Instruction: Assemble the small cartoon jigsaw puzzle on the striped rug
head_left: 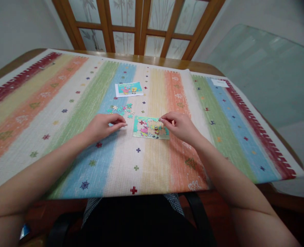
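Note:
A partly filled jigsaw puzzle (147,129) lies flat on the striped cloth, showing a pink and a yellow cartoon figure, with bare gaps in its picture. Over its upper right part is my right hand (179,126), thumb and forefinger pinched together; whatever is between the tips is too small to make out. My left hand (104,127) is just left of the puzzle, fingers curled and tips drawn close to the thumb. Any small thing in that pinch is hidden. Several loose puzzle pieces (121,109) lie in a scattered pile beyond my left fingertips.
Behind the loose pieces lies a printed picture card (129,90) with the same cartoon figures. A striped tablecloth (90,92) covers the table. A small white paper (220,83) is at the far right. A glass-paned wooden door (141,31) stands behind the table.

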`<state>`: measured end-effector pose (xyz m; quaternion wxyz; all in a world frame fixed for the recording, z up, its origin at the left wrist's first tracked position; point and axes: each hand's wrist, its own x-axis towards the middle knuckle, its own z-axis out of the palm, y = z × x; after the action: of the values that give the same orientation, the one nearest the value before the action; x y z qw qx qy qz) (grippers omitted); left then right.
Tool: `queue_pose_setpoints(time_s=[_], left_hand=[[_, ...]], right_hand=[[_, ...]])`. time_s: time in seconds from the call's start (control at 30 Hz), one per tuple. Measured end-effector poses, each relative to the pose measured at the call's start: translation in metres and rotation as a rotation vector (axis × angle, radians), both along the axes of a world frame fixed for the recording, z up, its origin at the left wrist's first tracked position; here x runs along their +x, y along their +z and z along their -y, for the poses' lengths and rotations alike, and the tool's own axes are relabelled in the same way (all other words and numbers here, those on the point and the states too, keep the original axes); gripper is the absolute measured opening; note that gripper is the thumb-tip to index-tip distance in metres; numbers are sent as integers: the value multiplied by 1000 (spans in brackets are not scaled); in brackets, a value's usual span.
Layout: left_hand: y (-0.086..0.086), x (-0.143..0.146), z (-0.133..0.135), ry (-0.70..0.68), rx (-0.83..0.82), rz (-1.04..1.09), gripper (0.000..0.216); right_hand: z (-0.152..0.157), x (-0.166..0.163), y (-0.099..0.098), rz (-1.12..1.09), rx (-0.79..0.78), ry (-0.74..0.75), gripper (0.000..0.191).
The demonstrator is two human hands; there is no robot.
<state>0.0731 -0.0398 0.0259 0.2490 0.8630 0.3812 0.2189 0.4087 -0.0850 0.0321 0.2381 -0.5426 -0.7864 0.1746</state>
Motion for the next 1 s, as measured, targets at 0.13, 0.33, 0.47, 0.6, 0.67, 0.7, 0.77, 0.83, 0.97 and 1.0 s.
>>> queue_pose_setpoints(time_s=[0.13, 0.33, 0.47, 0.6, 0.67, 0.7, 0.77, 0.83, 0.97, 1.0], left_hand=[[-2, 38, 2, -43, -218, 163, 24], [-14, 77, -1, -64, -421, 231, 22], [-13, 92, -2, -58, -455, 215, 17], [-11, 100, -3, -29, -412, 153, 18], [-11, 103, -3, -50, -375, 108, 17], [-11, 105, -4, -66, -333, 71, 15], [-11, 109, -5, -87, -200, -11, 13], [-13, 112, -6, -95, -75, -78, 11], [-17, 116, -7, -95, -1, -163, 10], [-18, 116, -7, -96, -1, -179, 11]], right_hand=[[6, 5, -9, 21, -5, 27, 25], [15, 6, -19, 76, -11, 35, 26], [22, 10, -20, 199, -1, 195, 26], [34, 9, -14, 337, 6, 311, 27], [40, 6, -11, 387, 11, 307, 27], [42, 5, -9, 405, 12, 301, 27], [46, 1, -7, 435, 5, 294, 27], [47, -3, -4, 453, -10, 290, 26], [48, -9, 1, 474, -44, 281, 26], [48, -11, 2, 480, -53, 278, 26]])
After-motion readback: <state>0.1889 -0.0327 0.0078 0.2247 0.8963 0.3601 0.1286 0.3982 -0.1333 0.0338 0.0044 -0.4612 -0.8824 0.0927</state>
